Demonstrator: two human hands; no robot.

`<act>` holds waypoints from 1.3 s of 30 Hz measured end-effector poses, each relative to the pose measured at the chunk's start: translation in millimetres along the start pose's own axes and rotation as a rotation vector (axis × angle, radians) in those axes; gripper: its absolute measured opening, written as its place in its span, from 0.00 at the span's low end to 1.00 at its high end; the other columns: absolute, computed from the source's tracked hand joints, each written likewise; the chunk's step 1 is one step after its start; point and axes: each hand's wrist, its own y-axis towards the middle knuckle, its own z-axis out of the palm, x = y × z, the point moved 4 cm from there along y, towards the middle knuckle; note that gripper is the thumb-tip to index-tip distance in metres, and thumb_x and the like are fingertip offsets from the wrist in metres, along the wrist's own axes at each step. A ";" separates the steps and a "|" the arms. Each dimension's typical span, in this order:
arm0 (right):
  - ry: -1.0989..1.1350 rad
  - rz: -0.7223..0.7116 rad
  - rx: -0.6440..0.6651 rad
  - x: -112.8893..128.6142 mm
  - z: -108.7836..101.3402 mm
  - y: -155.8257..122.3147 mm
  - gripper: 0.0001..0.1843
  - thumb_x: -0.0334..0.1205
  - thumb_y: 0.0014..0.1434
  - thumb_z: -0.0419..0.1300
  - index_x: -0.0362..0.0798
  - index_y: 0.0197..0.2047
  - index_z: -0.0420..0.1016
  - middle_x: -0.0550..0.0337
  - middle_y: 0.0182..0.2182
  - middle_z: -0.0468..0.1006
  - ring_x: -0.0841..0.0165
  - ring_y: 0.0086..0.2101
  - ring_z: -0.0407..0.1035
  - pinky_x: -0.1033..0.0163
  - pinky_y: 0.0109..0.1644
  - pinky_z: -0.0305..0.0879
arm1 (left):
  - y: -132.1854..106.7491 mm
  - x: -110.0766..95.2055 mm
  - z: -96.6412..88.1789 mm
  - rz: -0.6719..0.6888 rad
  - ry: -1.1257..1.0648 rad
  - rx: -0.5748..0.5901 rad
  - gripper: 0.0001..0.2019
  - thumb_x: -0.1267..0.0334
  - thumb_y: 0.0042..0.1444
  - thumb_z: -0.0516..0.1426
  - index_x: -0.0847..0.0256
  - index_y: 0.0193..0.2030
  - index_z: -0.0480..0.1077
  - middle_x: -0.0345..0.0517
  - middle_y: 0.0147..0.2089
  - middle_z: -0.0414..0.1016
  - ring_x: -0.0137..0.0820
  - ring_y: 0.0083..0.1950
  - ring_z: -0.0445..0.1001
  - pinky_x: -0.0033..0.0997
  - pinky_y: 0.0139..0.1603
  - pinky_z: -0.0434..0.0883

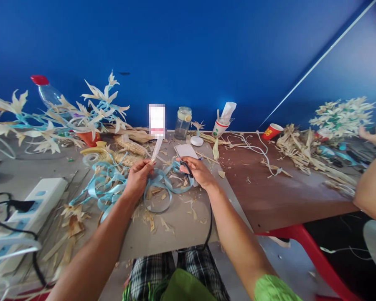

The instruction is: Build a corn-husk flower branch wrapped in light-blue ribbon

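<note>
Between the fingertips of my left hand (pixel 140 172) is a pale strip of corn husk (pixel 157 149), standing upright. A pair of scissors (pixel 185 166) with dark handles is in my right hand (pixel 198 170), its blades pointing up and to the left. The scissors and the husk are apart. Under and between both hands lies a loose coil of light blue ribbon (pixel 158 184), spreading left over the table. Corn cobs (pixel 130 146) lie just beyond my left hand. A white card (pixel 186 151) lies behind the scissors.
A glass jar (pixel 183 123), a cup (pixel 221 127) and a red paper cup (pixel 272 132) stand along the blue wall. Husk flowers (pixel 103 98) rise at the left, above a power strip (pixel 34 217). Another person's arm (pixel 374 175) is at the right, near a husk pile (pixel 297 146).
</note>
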 end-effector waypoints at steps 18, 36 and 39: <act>0.050 0.129 0.240 4.4 1.4 -7.8 0.19 0.42 0.45 0.65 0.42 0.40 0.75 0.66 0.22 0.69 0.76 0.24 0.62 0.70 0.27 0.56 | -8.7 2.5 10.5 -0.115 0.004 0.227 0.09 0.60 0.42 0.65 0.62 0.28 0.74 0.40 0.22 0.69 0.25 0.26 0.68 0.24 0.27 0.62; 0.005 0.150 0.273 -0.6 -18.9 -7.1 0.20 0.41 0.44 0.66 0.40 0.41 0.75 0.62 0.24 0.72 0.75 0.24 0.63 0.69 0.28 0.58 | -15.2 -3.9 17.4 -0.199 0.074 0.290 0.10 0.59 0.40 0.65 0.63 0.26 0.73 0.38 0.20 0.67 0.25 0.25 0.67 0.24 0.28 0.62; -0.023 0.141 0.330 -0.4 -23.8 -8.3 0.21 0.41 0.44 0.66 0.39 0.41 0.75 0.63 0.24 0.71 0.76 0.24 0.62 0.69 0.28 0.58 | -16.1 -4.5 18.7 -0.210 0.082 0.294 0.11 0.59 0.39 0.66 0.63 0.25 0.72 0.38 0.21 0.68 0.24 0.24 0.66 0.25 0.28 0.62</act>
